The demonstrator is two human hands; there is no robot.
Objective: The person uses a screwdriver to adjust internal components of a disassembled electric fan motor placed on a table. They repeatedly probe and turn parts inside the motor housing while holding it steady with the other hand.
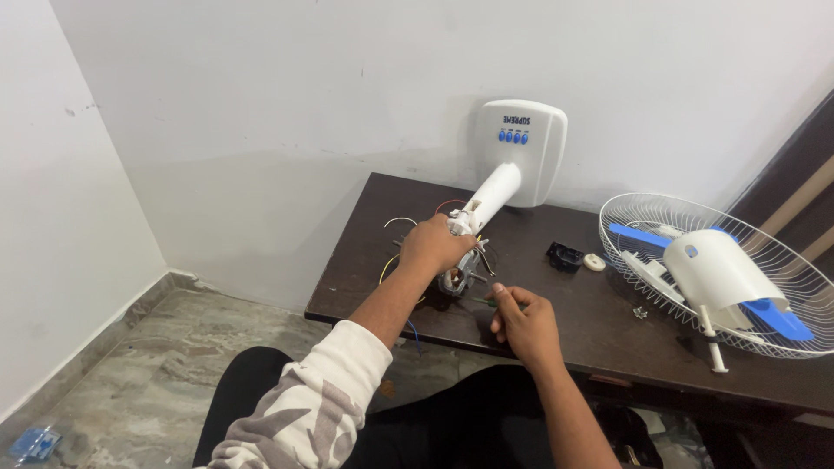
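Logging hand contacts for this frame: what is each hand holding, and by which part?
Left hand grips the fan motor from above, at its top. Right hand pinches a thin green-handled tool by its handle end.

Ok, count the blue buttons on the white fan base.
4, in a row across the top of the fan base: first button, second, third, fourth. None look hidden.

Single head-worn view, looking down and forward from a seated person

The camera sits at head height, angled down over the lap toward the dark worktop, which stands against a white wall in a room corner. It is near: both forearms reach in from the bottom edge, and the worktop fills the middle right. The stone floor shows at lower left. No second view overlaps it.
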